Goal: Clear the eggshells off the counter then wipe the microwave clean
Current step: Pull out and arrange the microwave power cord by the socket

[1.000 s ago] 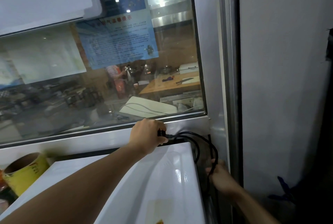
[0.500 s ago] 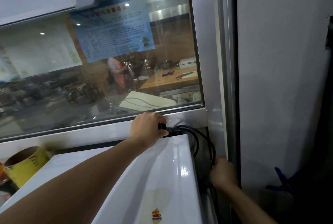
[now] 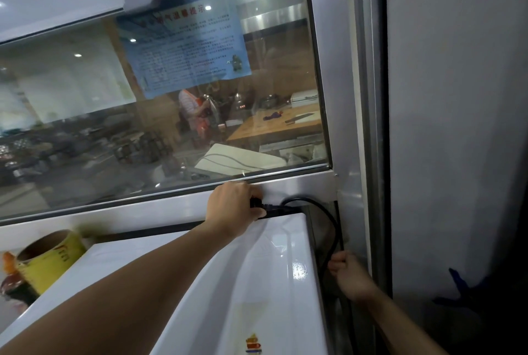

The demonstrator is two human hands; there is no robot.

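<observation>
Head view, step in hand: the person is handling the microwave's (image 3: 257,283) black power cord (image 3: 328,217) behind its rear right corner; judged as unplugging or freeing the lead before wiping.
Head view, left hand (image 3: 233,209): its grip is closing round the black plug (image 3: 258,206) at the rear edge of the white top, just under the window frame (image 3: 300,183).
Head view, right hand (image 3: 347,274): fingers are curling round the cord in the gap at 3 o'clock of the microwave, beside the wall (image 3: 457,126).
Technique: pull on the plug body, not on the lead; let the right hand feed slack so the loop is not snagging on the corner; keep the casing from shifting.
Microwave location: lower centre of the frame, below the window, its white top reaching from 7 o'clock to 1 o'clock.
Microwave axis: long axis is running left to right along the window; its rear is facing 12 o'clock; the door is out of view.
Cord axis: arching from the plug toward 3 o'clock, then dropping to 6 o'clock.
Eggshells: none visible here.
Neighbour: a yellow tape roll (image 3: 48,260) is lying at 9 o'clock, beside the top.
</observation>
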